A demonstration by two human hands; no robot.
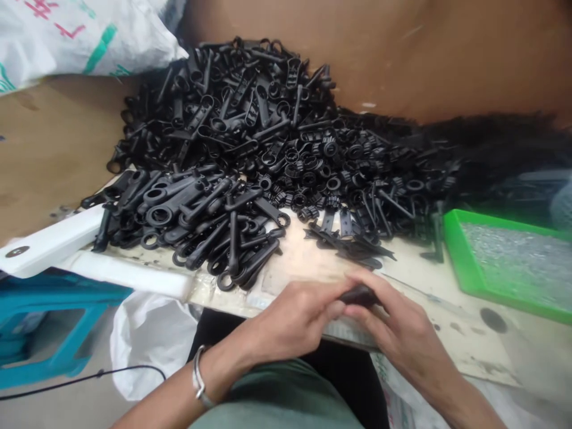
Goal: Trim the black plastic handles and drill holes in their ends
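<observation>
Two bare hands, the left and the right, grip a small black part between their fingertips above the front edge of a cream desk. Beyond them, black plastic pieces lie heaped against a brown backing. A green tray of small clear bits sits at right; a white sack rests at upper left.
</observation>
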